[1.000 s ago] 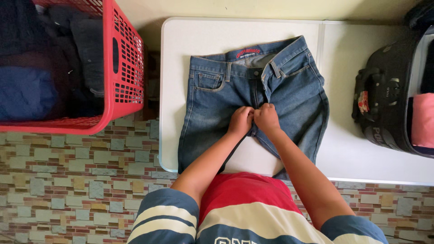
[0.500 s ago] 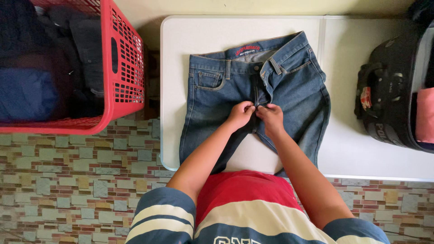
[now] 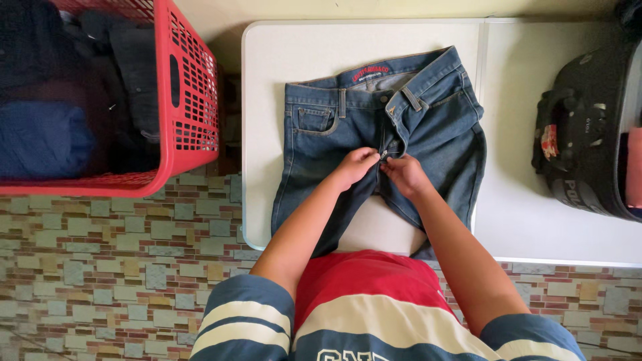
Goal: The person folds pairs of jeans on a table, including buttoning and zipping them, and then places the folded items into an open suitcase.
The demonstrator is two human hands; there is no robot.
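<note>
Both hands, left (image 3: 356,165) and right (image 3: 403,172), pinch the fly of soft, heavy jeans (image 3: 321,144), best gripped below the waistband.

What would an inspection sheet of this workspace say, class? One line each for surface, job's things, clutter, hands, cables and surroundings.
Surface: white folding table, bare around the garment.
Job's things: blue jeans lying flat, waistband at the far side, fly open.
Clutter: black bag at the table's right end.
Hands: left hand and right hand pinch the jeans at the fly.
Cables: nothing seen.
Surroundings: red laundry basket holding dark clothes, patterned tile floor.
</note>
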